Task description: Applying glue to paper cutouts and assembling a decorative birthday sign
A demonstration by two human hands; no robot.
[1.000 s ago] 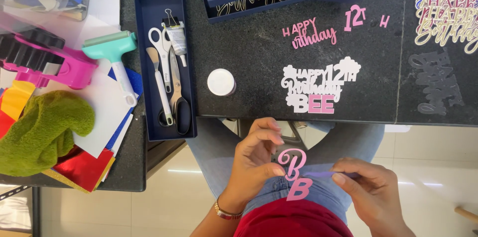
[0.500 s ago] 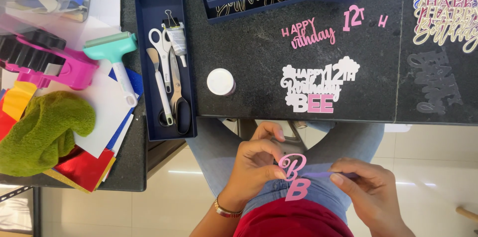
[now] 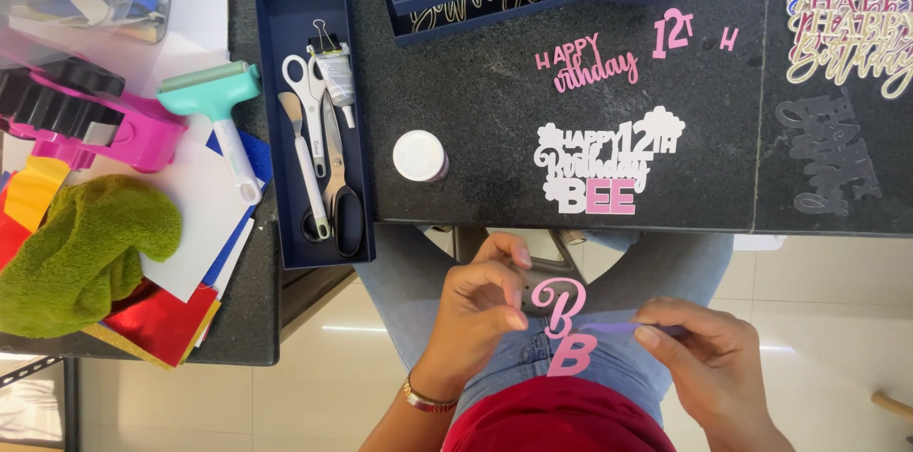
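We pinch the pink letters (image 3: 561, 330) in our left hand (image 3: 473, 314); our right (image 3: 709, 366) grips seemingly a thin tool, best kept steady.

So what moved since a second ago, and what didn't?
Very little. The left hand still pinches the pink cut-out letters, which sit about where they were over the lap. The right hand still holds a thin purple tool pointed at them. The white and pink paper topper, the small white jar and the navy tray stayed put.
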